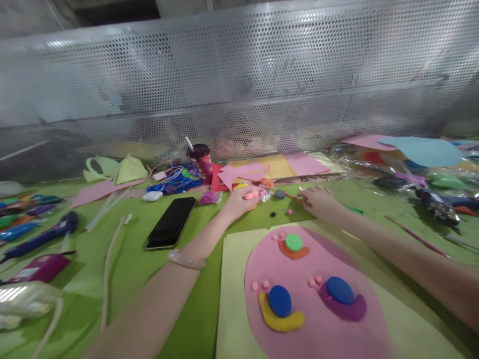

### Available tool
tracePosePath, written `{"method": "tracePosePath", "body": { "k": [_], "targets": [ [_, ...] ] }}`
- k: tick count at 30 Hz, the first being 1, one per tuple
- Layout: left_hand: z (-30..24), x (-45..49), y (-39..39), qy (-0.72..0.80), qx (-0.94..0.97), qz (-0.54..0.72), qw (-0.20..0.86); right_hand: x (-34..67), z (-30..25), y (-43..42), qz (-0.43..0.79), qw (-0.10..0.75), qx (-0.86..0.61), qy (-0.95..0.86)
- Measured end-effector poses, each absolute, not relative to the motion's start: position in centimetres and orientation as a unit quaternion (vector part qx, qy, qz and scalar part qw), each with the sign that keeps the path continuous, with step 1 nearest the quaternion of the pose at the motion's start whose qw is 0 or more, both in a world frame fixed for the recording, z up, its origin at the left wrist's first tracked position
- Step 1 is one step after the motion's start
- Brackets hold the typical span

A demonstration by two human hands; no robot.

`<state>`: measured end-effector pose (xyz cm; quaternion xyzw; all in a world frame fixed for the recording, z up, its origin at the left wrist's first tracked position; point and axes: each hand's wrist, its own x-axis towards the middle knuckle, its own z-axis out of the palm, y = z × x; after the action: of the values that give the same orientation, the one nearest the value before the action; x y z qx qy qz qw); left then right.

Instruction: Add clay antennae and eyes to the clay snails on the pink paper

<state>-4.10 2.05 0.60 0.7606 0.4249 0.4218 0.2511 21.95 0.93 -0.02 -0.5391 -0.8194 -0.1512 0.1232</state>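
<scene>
From my end, the biggest thing on the feed is a perforated metal screen (209, 109), dull and silvery, running out of view at both sides; the shapes behind its holes are too blurred for me to name. Below it spreads the green table (134, 289). The cream sheet (232, 309) is cut off at the bottom, as is the flat pink circle (318, 344) on it, which carries smooth crescents and discs with little balls. At right, crinkled clear bags (389, 172) hold coloured bits I can't sort out. A glossy black phone (170, 224) lies left of the sheet. My right hand (322, 203) is over the table beyond the sheet, fingers curled near a thin stick; I can't tell whether they pinch it. My left hand (241, 202) is closed around a soft pink lump (251, 194) with clear wrap, just past the sheet's far edge, the palm side hidden. The lidded purple cup (202, 162) has a white straw; its contents don't show. A purple lump (209, 198) sits in clear film. Between the hands lie a grey disc (279, 194), a pink ball (289, 212) and a black ball (273, 214).
</scene>
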Motion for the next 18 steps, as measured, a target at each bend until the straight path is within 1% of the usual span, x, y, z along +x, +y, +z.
{"method": "tracePosePath", "body": {
  "k": [5,10,13,15,18],
  "targets": [
    [0.5,-3.2,1.6,0.435,0.770,0.416,0.215,22.5,0.4,1.2,-0.163,0.114,-0.522,-0.830],
    [0.6,-2.6,1.1,0.408,0.771,0.444,0.206,22.6,1.5,0.0,-0.185,0.167,-0.513,-0.821],
    [0.5,-2.4,0.9,0.399,0.778,0.448,0.186,21.8,2.4,-1.1,-0.193,0.217,-0.452,-0.843],
    [0.5,-2.3,0.8,0.395,0.787,0.441,0.174,20.9,2.8,-2.1,-0.218,0.225,-0.385,-0.868],
    [0.4,-2.0,0.4,0.393,0.802,0.420,0.162,19.7,3.1,-3.4,-0.259,0.229,-0.321,-0.881]
  ]
}}
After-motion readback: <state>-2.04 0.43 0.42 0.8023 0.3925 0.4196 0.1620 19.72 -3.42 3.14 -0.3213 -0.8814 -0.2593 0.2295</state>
